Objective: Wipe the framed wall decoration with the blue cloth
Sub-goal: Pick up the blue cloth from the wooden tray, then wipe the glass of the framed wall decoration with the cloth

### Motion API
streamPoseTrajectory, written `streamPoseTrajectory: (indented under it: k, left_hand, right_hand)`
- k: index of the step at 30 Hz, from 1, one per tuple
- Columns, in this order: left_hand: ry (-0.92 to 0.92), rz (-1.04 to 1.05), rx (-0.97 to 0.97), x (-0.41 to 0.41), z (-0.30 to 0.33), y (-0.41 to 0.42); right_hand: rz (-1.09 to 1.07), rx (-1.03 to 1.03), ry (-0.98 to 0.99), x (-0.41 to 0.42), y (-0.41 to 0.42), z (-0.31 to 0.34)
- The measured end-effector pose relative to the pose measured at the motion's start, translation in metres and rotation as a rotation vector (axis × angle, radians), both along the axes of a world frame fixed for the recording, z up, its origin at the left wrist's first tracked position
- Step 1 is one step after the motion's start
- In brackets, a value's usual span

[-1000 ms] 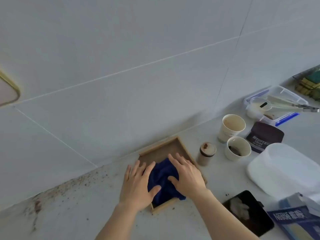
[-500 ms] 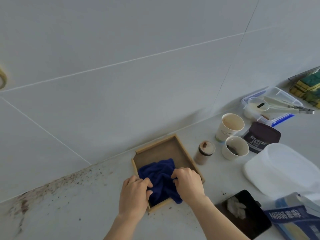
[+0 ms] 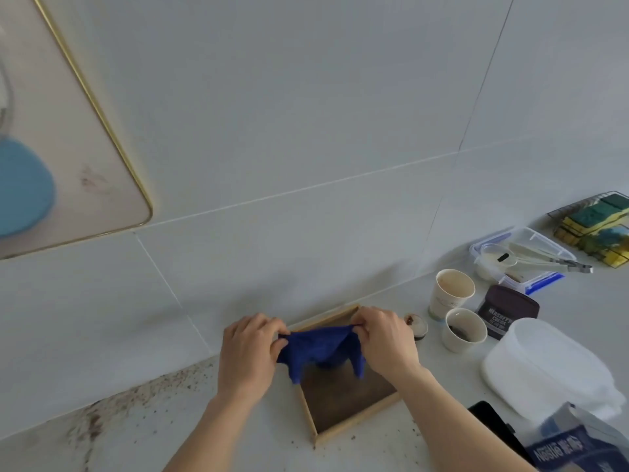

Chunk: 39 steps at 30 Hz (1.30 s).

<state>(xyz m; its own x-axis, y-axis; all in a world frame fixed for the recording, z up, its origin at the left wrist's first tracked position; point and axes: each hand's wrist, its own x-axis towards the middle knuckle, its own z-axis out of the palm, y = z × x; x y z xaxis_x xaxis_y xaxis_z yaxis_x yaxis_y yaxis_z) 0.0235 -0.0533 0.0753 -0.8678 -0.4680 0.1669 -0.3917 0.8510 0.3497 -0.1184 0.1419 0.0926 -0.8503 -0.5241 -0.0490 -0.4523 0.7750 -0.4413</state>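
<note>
The blue cloth [image 3: 320,349] hangs stretched between my two hands, lifted above a wooden tray [image 3: 343,401] with a dark bottom. My left hand [image 3: 250,356] pinches its left corner and my right hand [image 3: 384,342] pinches its right corner. The framed wall decoration [image 3: 64,131], pale with a thin gold frame and a blue shape on it, hangs on the tiled wall at the upper left, well away from both hands. Smudges mark its lower part.
To the right stand two paper cups [image 3: 452,292], a small jar [image 3: 417,323], a dark cocoa tin [image 3: 507,311], a clear box with tongs [image 3: 524,257], a white lidded tub [image 3: 544,366] and a milk carton [image 3: 575,444]. Brown crumbs [image 3: 112,410] litter the counter's left side.
Both hands gripped the cloth in the tray and lifted it up, spreading it between them. The view tilted so the framed decoration came into sight at the upper left.
</note>
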Motion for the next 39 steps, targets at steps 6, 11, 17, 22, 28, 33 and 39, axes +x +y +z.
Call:
streamPoseTrajectory:
  k: [6,11,17,22,28,33,39]
  left_hand:
    - [0.143,0.009,-0.063,0.021,0.07,-0.029]
    - [0.231,0.031,-0.145,0.056,0.136,-0.059]
    - [0.317,0.052,-0.23,0.109,0.206,-0.095]
    - [0.37,0.085,-0.296,0.154,0.254,-0.122]
    - [0.485,0.119,-0.256,0.198,0.286,-0.141]
    - [0.594,0.084,-0.105,0.208,0.293,-0.137]
    - [0.679,-0.065,0.299,0.193,0.289,-0.107]
  right_hand:
    - [0.0,-0.096,0.068,0.017,-0.021,0.075]
    - [0.035,-0.125,0.145,0.044,-0.046,0.139]
    - [0.094,-0.166,0.215,0.082,-0.087,0.21]
    - [0.146,-0.251,0.218,0.119,-0.116,0.259]
    - [0.204,-0.565,0.032,0.155,-0.144,0.296]
    - [0.204,-0.867,-0.29,0.185,-0.16,0.31]
    - [0.204,-1.009,-0.542,0.213,-0.176,0.309]
